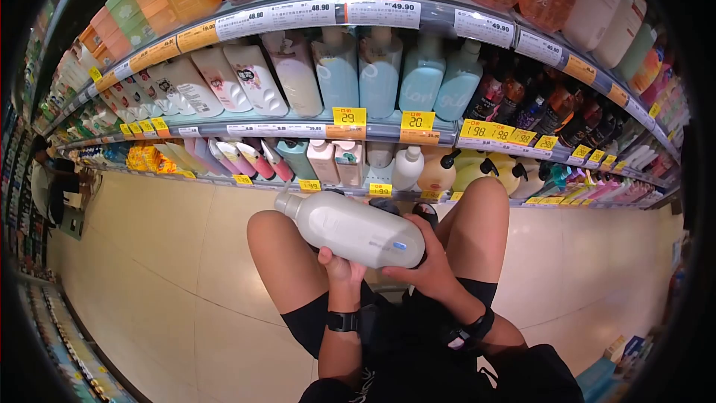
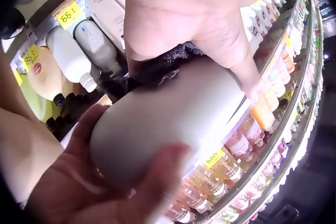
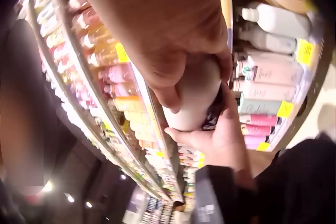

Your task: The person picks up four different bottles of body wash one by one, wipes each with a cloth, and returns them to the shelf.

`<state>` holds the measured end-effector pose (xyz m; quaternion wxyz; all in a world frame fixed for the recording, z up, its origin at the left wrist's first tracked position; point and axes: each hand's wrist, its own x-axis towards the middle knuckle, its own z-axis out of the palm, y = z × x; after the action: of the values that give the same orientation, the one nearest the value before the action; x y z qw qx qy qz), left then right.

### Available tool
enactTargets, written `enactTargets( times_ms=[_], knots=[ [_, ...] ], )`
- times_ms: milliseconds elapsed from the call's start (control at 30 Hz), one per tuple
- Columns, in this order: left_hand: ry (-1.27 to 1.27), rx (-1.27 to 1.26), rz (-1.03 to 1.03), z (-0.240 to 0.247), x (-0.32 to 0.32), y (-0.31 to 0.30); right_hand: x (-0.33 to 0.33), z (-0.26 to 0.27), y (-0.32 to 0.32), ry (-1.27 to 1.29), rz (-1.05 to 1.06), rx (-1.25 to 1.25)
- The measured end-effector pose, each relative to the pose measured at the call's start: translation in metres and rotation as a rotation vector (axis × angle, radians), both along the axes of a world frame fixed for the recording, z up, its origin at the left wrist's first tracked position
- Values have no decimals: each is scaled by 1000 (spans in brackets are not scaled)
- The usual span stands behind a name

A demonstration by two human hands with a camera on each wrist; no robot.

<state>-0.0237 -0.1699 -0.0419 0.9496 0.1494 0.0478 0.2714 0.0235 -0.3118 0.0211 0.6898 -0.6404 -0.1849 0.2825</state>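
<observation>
A large whitish pump bottle lies tilted on its side above the person's lap, its clear pump pointing left toward the shelf. Faint print and a small blue mark show near its base. The left hand holds the body from below, thumb along the near side; its other fingers are mostly hidden behind the bottle. At the base end, the right hand grips the bottle. In the left wrist view the right hand's thumb and fingers wrap the rounded base. Both hands also show around the bottle in the right wrist view.
Shelves of bottles face the person, with yellow price tags along their edges. A white pump bottle stands on the lowest shelf beside pink bottles. The person's bare knees flank the hands. Another person is at the far left.
</observation>
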Motion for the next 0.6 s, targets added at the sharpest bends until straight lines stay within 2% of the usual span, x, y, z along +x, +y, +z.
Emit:
enactTargets(
  times_ms=[67, 100, 167, 200, 233, 300, 333, 367, 433, 467, 533, 600],
  knots=[
    [26, -36, -15, -16, -1, 1, -2, -7, 1, -879, -130, -305],
    [73, -42, -5, -36, -2, 2, -1, -13, -1, -878, -126, -309],
    [114, -52, 3, -34, 2, 3, 4, -24, -6, -1360, 22, -304],
    [79, -57, -23, -32, 3, 5, 2, -26, -6, -1144, 68, -269],
    [49, -64, -47, -28, 2, 6, 0, -27, -5, -1140, 74, -276],
    [93, -43, -43, -60, -2, 9, -3, -28, -1, -107, -89, -63],
    [134, -17, -39, -61, 0, 9, 7, -23, -3, -66, 43, -152],
    [128, -20, -39, -61, 1, 6, 7, -22, -2, -71, 43, -155],
    [274, -33, -51, -55, 2, -4, 3, -25, -2, -1023, 27, -406],
    [274, -39, -57, -50, 1, -8, 5, -29, -5, -1335, 88, -517],
    [346, -135, -63, -45, 1, -13, 17, -28, -8, -1363, 133, -467],
    [348, -111, -35, -53, 1, -14, 18, -31, -9, -1379, 182, -409]
  ],
)
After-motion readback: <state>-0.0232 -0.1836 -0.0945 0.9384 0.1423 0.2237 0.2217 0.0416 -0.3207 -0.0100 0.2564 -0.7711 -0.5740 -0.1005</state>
